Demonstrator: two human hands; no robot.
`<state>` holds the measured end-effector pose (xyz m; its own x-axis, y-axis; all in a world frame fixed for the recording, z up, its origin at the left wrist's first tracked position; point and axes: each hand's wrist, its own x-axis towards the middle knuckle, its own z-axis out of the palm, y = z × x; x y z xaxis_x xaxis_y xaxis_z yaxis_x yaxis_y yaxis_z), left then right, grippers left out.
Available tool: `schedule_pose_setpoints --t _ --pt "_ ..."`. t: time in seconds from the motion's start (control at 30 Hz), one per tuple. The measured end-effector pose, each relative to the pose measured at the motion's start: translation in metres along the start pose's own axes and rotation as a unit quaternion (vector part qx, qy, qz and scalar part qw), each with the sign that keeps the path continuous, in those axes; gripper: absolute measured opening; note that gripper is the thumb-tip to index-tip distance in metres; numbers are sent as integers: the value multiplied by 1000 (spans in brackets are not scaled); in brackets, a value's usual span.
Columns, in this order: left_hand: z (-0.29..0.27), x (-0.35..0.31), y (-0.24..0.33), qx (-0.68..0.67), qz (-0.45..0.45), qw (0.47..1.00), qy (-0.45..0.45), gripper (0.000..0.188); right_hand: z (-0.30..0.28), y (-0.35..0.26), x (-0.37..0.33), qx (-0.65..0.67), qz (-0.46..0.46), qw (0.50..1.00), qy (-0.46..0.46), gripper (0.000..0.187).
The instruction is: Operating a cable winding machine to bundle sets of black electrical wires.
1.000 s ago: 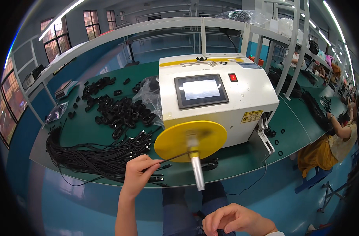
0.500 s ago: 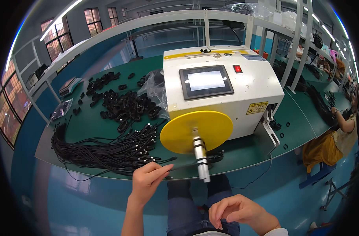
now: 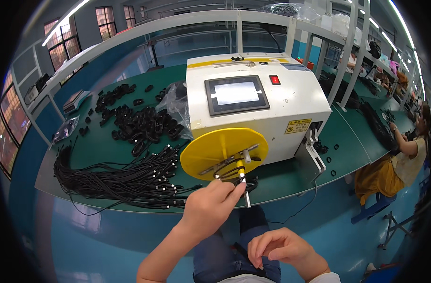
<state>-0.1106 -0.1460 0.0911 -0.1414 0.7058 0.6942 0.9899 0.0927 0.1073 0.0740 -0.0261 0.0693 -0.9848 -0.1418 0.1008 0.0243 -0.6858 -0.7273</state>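
The yellow disc (image 3: 203,155) on the front of the white winding machine (image 3: 281,101) carries metal rods. A black cable (image 3: 232,170) loops around those rods. My left hand (image 3: 208,207) is closed at the rods' outer end, pinching the end of that cable; the fingertips partly hide it. Over my lap, my right hand (image 3: 284,250) hangs loosely curled, its thumb apart from the fingers and nothing visible in it. A bundle of straight black cables (image 3: 116,181) with pale connector ends lies left of the disc.
A heap of coiled black cables (image 3: 147,125) lies behind the bundle, beside a clear plastic bag (image 3: 175,104). The machine has a screen (image 3: 236,94) and red switch (image 3: 274,80). Small black rings (image 3: 333,173) lie to its right. Another person (image 3: 404,155) sits at the far right.
My left hand has moved right, from beside the bundle to the rods. The disc has turned, and the cable that stretched from hand to rods is now looped there. My right hand stays over my lap.
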Motion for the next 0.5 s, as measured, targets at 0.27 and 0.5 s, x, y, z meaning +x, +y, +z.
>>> schedule_pose_setpoints --t 0.27,0.5 --pt "5 3 5 -8 39 999 6 26 -39 -3 43 -354 -256 860 264 16" --pt "17 -15 8 -25 -2 997 72 24 -56 12 69 -523 -241 772 270 22"
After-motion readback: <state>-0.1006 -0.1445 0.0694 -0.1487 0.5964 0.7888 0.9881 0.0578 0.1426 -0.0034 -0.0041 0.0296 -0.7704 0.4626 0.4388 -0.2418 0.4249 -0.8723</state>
